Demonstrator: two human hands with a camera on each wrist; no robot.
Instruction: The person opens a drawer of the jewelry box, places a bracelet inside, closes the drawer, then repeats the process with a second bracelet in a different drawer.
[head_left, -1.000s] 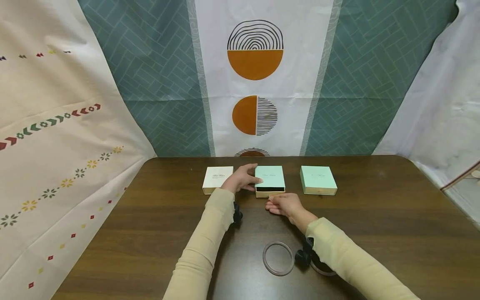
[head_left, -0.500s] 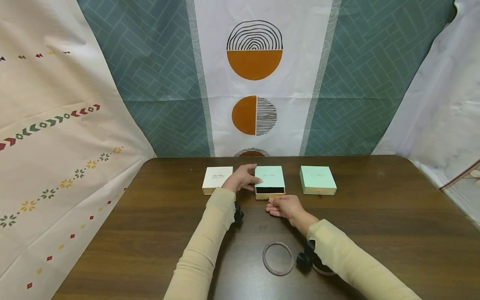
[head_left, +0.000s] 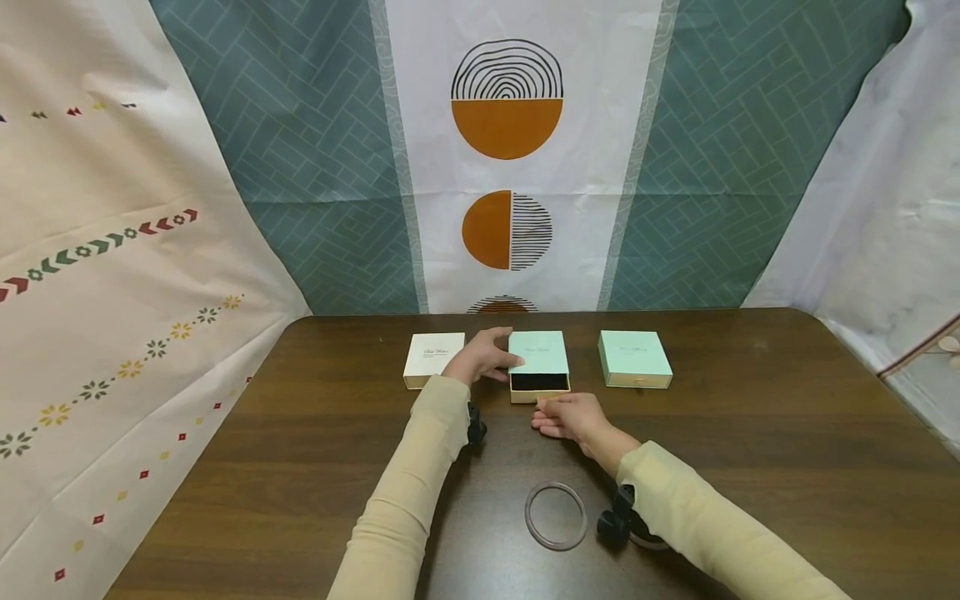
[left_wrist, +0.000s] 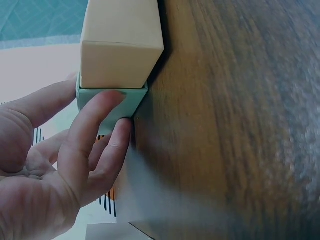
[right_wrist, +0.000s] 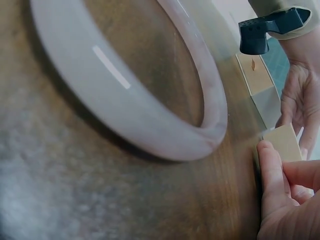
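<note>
A mint-green drawer box (head_left: 538,350) stands at the far middle of the table, its cream drawer (head_left: 528,397) partly out toward the front and showing a black inside. My left hand (head_left: 480,358) grips the green sleeve from the left, thumb over its top; in the left wrist view, fingers (left_wrist: 112,150) lie along the sleeve's side. My right hand (head_left: 573,417) pinches the drawer's front at its right part. In the right wrist view, a thumb and fingers meet at the cream drawer (right_wrist: 285,141). A pale bangle (right_wrist: 112,87) lies close to that camera.
Left of the box sits a white box (head_left: 433,354); to the right, a closed mint-green box (head_left: 635,358). One bangle (head_left: 531,522) lies on the table (head_left: 285,467) near the front, another, partly hidden, under the right wrist. Patterned cloths (head_left: 337,167) hang behind the table.
The drawer has slid farther out toward the front, showing more of its black inside. My right hand has moved slightly back with it; my left hand stays on the sleeve.
</note>
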